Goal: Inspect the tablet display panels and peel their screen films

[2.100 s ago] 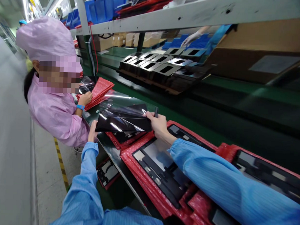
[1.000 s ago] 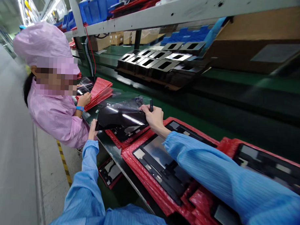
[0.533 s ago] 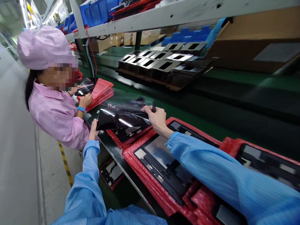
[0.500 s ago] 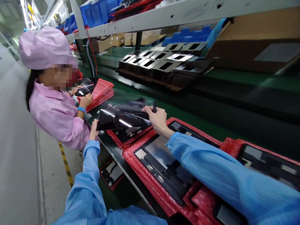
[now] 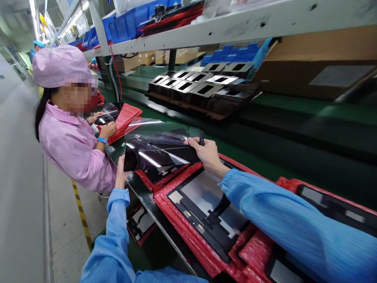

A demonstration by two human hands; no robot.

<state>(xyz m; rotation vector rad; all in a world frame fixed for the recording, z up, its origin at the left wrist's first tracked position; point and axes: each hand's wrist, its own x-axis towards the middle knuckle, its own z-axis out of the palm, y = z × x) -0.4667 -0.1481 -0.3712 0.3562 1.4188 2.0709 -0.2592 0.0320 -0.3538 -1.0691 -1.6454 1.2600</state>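
I hold a glossy black panel (image 5: 158, 155) above the bench, flat and slightly tilted, with a clear film over it. My left hand (image 5: 121, 176) grips its near left edge. At the far right corner, my right hand (image 5: 206, 152) pinches the panel and also keeps a dark pen-like tool (image 5: 202, 138) upright between its fingers. Under the panel lies a red tray (image 5: 150, 181) with a black frame part in it. A second red tray (image 5: 186, 215) with a grey-and-black frame sits below my right forearm.
A person in a pink smock and cap (image 5: 71, 141) stands at the left, handling a stack of red sheets (image 5: 124, 116). Black boxes (image 5: 196, 90) sit in rows on the green conveyor behind. More red trays (image 5: 313, 195) lie at the right; a shelf with blue bins (image 5: 137, 16) runs overhead.
The panel has risen slightly and shifted right with both hands. The view has moved a little; the person in pink has turned their head.
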